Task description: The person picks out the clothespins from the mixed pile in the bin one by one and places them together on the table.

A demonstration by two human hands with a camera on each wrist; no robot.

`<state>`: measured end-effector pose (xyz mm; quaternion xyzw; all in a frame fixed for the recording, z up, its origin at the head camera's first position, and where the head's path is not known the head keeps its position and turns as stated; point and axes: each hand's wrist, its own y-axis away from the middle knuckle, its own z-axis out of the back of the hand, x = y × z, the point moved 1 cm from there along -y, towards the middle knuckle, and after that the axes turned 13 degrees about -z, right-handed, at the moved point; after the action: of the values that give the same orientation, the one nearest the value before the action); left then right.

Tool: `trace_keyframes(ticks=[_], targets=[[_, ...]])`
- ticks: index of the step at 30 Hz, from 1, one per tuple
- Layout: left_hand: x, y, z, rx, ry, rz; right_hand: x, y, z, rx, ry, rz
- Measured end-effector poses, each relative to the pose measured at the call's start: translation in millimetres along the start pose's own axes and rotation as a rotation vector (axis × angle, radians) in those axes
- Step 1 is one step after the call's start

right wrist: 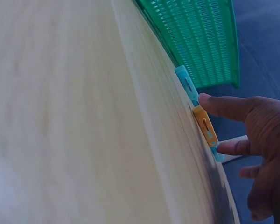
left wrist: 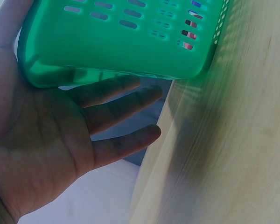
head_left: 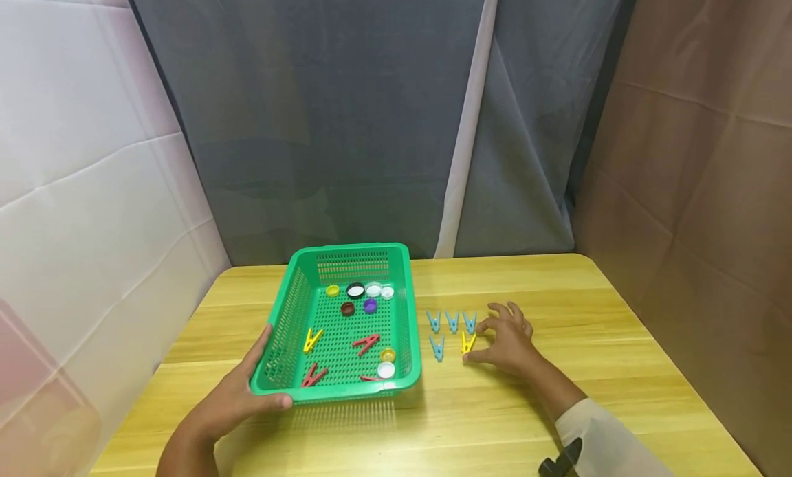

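Note:
A green plastic basket stands left of centre on the table. My left hand grips its near left corner, thumb along the front rim and a finger up the left side; in the left wrist view the other fingers stretch out beside the basket wall. My right hand has thumb and index finger around a yellow clothespin on the table, with the other fingers spread. Several light blue clothespins lie close by, in a row behind the yellow one and to its left.
Inside the basket are a yellow clothespin, red clothespins and several bottle caps, among them a purple cap and a white cap. Grey curtain hangs behind the wooden table, with cloth at both sides.

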<state>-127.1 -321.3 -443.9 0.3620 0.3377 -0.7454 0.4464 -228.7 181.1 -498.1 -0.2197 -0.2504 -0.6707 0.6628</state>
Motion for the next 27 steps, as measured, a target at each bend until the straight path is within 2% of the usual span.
trace_keyframes(ticks=[5,12,20,27], targets=[[-0.1,-0.7,0.4,0.001,0.004,0.007,0,0.6,-1,0.015,-0.021,0.007],[1.9,-0.2,0.1,0.013,-0.006,0.009,4,3.2,0,0.007,0.014,0.01],[1.7,-0.5,-0.1,0.01,-0.008,0.006,17,9.6,-3,0.013,0.051,0.078],[1.7,0.4,-0.2,0.012,-0.027,0.023,19,10.2,-12,0.018,0.035,0.107]])
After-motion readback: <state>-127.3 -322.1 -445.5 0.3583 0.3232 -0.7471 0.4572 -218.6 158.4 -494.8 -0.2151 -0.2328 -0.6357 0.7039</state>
